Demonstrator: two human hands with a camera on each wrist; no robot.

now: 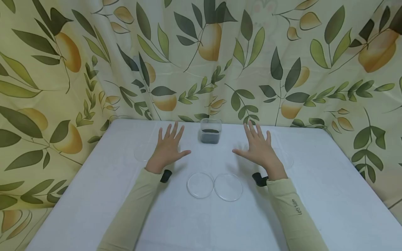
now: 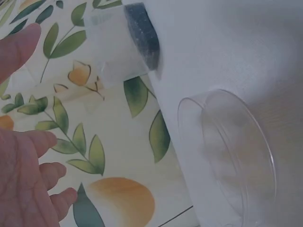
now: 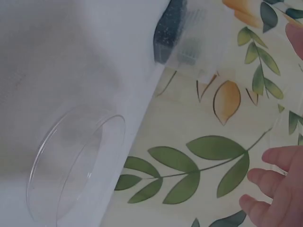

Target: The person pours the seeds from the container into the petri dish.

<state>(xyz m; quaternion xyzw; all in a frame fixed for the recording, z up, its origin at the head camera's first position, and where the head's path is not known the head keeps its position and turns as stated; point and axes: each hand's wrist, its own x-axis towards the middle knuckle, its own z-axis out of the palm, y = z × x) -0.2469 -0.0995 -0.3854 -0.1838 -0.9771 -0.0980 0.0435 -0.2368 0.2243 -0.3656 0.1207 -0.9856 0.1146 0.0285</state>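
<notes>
My left hand [image 1: 166,150], fingers spread, is held above the left half of the white table, holding nothing. Likewise spread and holding nothing, my right hand [image 1: 259,150] is above the right half. Between and beyond them stands a clear box [image 1: 210,131] partly filled with dark material. Nearer me, two clear round dish pieces, a left one [image 1: 200,185] and a right one [image 1: 228,187], lie side by side, edges touching or nearly so. Beside my left hand is a faint clear dish [image 1: 141,153], also seen in the left wrist view. Another clear dish [image 3: 75,165] sits by my right hand.
A curtain [image 1: 201,80] printed with fruit and leaves hangs behind the table [image 1: 204,226] and along its sides. Dark straps or mounts are on both wrists, such as the right wrist mount [image 1: 260,179].
</notes>
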